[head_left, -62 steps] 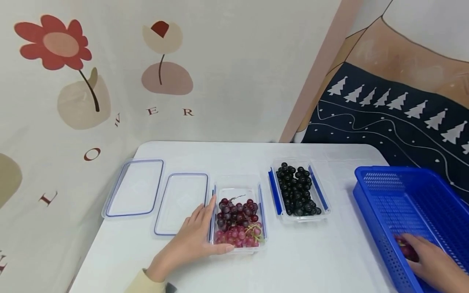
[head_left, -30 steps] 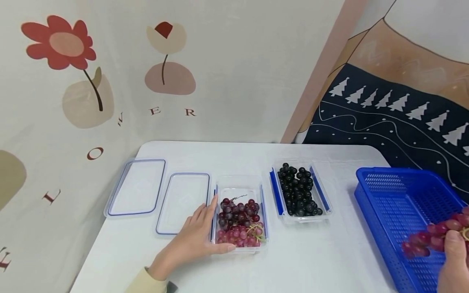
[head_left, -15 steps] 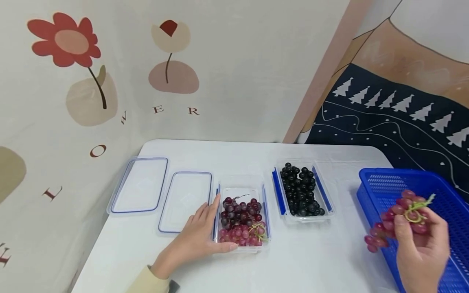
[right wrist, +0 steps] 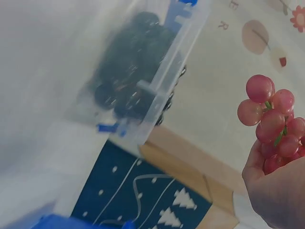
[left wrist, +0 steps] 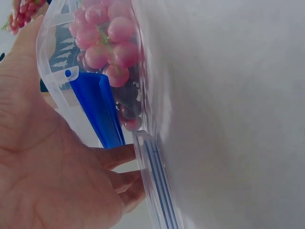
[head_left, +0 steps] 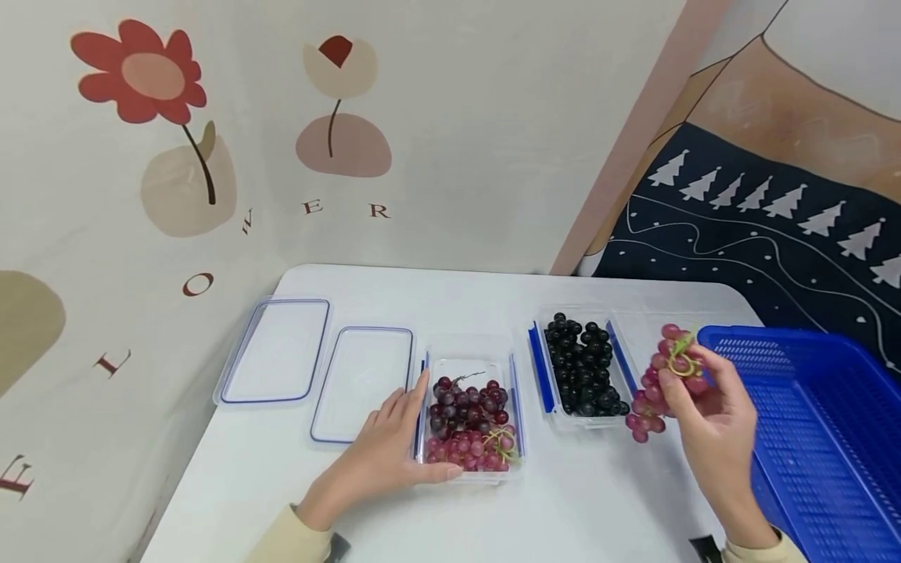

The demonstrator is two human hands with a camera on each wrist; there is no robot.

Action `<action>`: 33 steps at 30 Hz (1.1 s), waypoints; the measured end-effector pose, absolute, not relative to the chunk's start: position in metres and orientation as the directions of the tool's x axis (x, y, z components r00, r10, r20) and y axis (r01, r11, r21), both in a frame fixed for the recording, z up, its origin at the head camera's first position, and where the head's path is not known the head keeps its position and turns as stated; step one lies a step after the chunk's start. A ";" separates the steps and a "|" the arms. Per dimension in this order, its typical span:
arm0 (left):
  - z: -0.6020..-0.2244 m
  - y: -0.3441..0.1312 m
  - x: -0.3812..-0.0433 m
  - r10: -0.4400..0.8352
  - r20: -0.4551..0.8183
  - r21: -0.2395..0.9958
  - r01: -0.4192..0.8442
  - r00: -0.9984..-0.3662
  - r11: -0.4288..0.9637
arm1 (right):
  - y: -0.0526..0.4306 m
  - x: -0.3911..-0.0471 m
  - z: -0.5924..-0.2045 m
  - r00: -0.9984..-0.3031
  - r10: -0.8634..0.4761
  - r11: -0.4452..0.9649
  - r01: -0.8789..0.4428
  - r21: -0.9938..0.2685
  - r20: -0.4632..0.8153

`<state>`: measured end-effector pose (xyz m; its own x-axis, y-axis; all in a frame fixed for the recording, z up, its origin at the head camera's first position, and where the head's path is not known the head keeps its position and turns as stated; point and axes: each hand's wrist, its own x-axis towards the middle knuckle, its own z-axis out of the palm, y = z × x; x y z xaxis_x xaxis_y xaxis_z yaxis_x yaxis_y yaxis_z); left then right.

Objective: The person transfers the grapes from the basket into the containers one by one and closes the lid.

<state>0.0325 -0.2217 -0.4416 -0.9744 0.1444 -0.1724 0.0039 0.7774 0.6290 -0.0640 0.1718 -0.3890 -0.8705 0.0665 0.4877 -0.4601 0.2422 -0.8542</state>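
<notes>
Lower centre, a clear box [head_left: 468, 367] holds red grapes [head_left: 464, 407], left hand [head_left: 387, 446] alongside, fingers straight; rightward, a second box [head_left: 590, 422] holds black grapes [head_left: 583, 371]; farther right, the right hand [head_left: 718, 422] pinches a pink bunch [head_left: 655, 395] between its fingers.

Two hands [head_left: 383, 450] [head_left: 718, 422], two clear lids [head_left: 274, 352] [head_left: 362, 385], two clear boxes [head_left: 461, 365] [head_left: 594, 422], one blue basket [head_left: 816, 438], one held grape bunch [head_left: 651, 395]

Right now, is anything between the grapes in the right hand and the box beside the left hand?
The box of black grapes stands partly between, set farther back. Nothing visible blocks the nearer side, so the right hand could probably carry its pink bunch past to the other box.
</notes>
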 end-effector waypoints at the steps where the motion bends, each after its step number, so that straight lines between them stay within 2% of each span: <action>1: -0.441 -0.222 0.033 0.144 -0.171 0.630 0.005 -0.975 0.776 | 0.167 -0.066 -0.388 -0.868 0.047 0.228 -0.472 -0.851 0.494; 4: -0.440 -0.223 0.033 0.143 -0.169 0.631 0.004 -0.975 0.776 | 0.150 -0.071 -0.384 -0.859 -0.018 0.233 -0.502 -0.833 0.512; 12: -0.440 -0.224 0.034 0.132 -0.170 0.626 -0.004 -0.977 0.780 | 0.104 -0.089 -0.381 -0.862 -0.167 0.110 -0.499 -0.860 0.479; 22: -0.439 -0.223 0.033 0.137 -0.153 0.629 0.011 -0.979 0.777 | 0.053 -0.106 -0.389 -0.824 -0.330 0.060 -0.505 -0.861 0.460; 28: -0.440 -0.222 0.033 0.135 -0.163 0.624 0.004 -0.977 0.781 | 0.034 -0.112 -0.393 -0.830 -0.385 0.044 -0.454 -0.890 0.404; 33: -0.439 -0.221 0.035 0.135 -0.170 0.622 0.000 -0.976 0.783 | 0.022 -0.114 -0.397 -0.817 -0.408 0.068 -0.472 -0.879 0.407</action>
